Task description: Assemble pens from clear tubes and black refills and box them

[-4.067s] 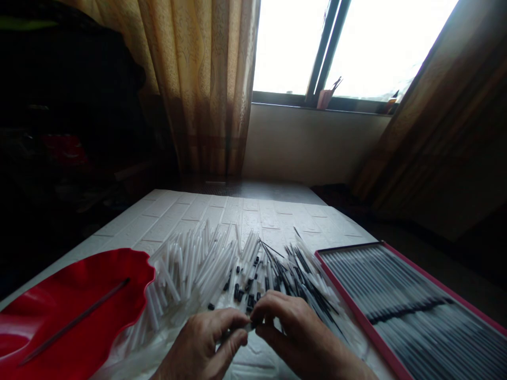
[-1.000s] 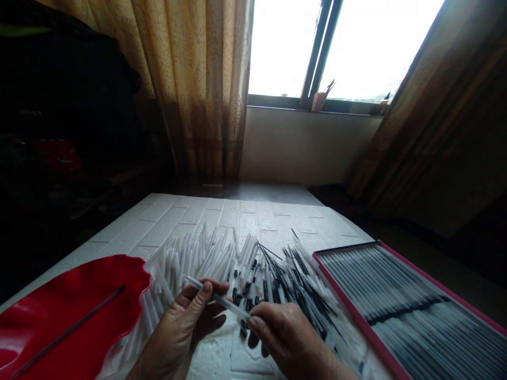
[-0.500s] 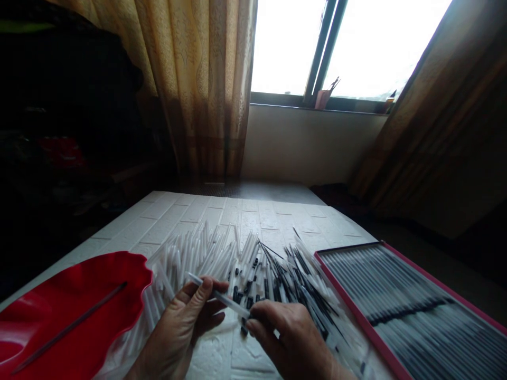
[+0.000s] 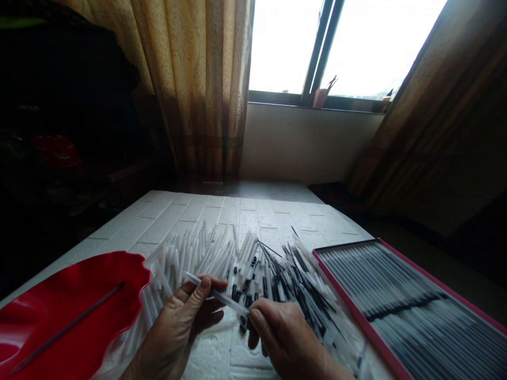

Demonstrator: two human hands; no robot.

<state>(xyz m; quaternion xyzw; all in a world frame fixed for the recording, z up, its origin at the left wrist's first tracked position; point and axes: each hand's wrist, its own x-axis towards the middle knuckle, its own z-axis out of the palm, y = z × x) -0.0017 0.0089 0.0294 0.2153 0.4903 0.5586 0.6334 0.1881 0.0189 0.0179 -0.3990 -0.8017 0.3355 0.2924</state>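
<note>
A translucent white pen barrel [image 4: 232,303] slants between my two hands, over the white brick-patterned table top. My left hand [image 4: 186,311] pinches its upper part between thumb and fingers, with the pointed tip sticking out to the left. At the lower right end, my right hand [image 4: 281,330] closes thumb and forefinger on the barrel and hides that end. Beyond my hands lie a heap of clear pen barrels [image 4: 194,248], small black caps [image 4: 248,301] and thin black refills [image 4: 303,295].
On the left, a red wavy-edged plate [image 4: 114,311] holds one pen [image 4: 71,327]. A pink-rimmed box [image 4: 346,301] filled with rows of pens stands at the right. Past the white table [image 4: 158,208] are curtains [image 4: 202,79] and a window [image 4: 285,47].
My right hand has turned slightly at the barrel's lower end, and its lower fingers now show beneath. My left hand keeps its hold. The view has shifted a little.
</note>
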